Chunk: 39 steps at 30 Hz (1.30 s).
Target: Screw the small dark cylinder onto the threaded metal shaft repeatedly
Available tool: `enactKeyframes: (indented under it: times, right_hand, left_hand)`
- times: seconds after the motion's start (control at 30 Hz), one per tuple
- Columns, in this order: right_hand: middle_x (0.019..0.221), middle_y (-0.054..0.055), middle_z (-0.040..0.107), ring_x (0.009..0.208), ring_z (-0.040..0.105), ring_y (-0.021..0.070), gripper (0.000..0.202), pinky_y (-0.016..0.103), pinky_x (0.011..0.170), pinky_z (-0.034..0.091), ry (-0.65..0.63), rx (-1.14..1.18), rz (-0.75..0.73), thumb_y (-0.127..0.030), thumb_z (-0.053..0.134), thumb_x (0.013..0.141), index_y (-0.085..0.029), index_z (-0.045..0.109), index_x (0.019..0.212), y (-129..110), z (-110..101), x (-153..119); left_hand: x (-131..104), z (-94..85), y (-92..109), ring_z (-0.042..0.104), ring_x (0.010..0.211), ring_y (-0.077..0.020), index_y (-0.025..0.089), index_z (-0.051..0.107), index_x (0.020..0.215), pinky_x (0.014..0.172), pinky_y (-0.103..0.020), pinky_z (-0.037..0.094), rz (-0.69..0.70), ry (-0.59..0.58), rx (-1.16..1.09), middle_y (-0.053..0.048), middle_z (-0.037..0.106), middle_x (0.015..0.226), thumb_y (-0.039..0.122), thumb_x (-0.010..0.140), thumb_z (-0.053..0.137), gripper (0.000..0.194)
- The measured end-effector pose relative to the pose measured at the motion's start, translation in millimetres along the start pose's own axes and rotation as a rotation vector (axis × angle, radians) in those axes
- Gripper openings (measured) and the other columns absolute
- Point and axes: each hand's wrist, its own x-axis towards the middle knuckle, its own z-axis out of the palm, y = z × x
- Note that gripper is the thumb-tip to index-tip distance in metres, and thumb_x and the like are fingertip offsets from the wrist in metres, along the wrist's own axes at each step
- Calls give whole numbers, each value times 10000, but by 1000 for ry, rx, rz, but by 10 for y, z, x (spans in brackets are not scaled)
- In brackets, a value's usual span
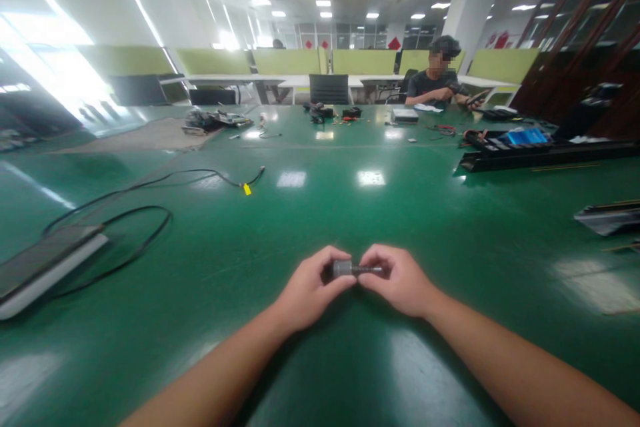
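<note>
A small grey metal cylinder with a thin dark shaft (343, 269) lies sideways between my two hands, just above or on the green tabletop; I cannot tell which. My left hand (313, 287) is curled round the thick cylinder end, thumb below and fingers above. Round the slim shaft, which points right, my right hand (400, 280) is closed, its thumb and fingertips near where shaft and cylinder meet. The shaft looks ridged, but blur hides its detail. Parts of the fingers behind the piece are hidden.
The green table (225, 340) stretches far ahead. At left lie a white-edged flat device (55, 267) and a black cable (167, 213) with a yellow tag. Right are a black tray (505, 147) with blue items and metal rails (610, 217). A person (435, 80) sits across the table.
</note>
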Motion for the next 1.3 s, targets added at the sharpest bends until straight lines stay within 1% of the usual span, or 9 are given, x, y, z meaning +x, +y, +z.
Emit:
enactKeyframes:
  times: [0.53, 0.87, 1.3]
  right_hand:
    - [737, 8, 662, 658, 591, 148, 56, 241, 611, 460, 22, -17, 4, -218, 678, 782, -180, 655, 816, -6, -10, -7]
    - [731, 10, 667, 643, 589, 147, 69, 246, 605, 452, 42, -56, -4, -241, 671, 797, -175, 663, 814, -17, -13, -1]
    - [718, 1, 651, 624, 580, 137, 82, 237, 588, 444, 79, -15, 3, -254, 652, 813, -174, 651, 826, -43, -12, -11]
  left_hand:
    - [-4, -6, 3, 612, 853, -190, 198, 628, 1053, 770, -289, 464, -5, 37, 20, -22, 660, 943, 377, 860, 648, 264]
    - [-3, -4, 12, 605, 846, -184, 190, 621, 1044, 765, -285, 463, -4, 63, 12, -18, 656, 926, 367, 859, 652, 258]
    - [5, -17, 9, 614, 866, -193, 193, 615, 1055, 792, -305, 484, -20, 97, 33, -27, 661, 945, 355, 856, 645, 259]
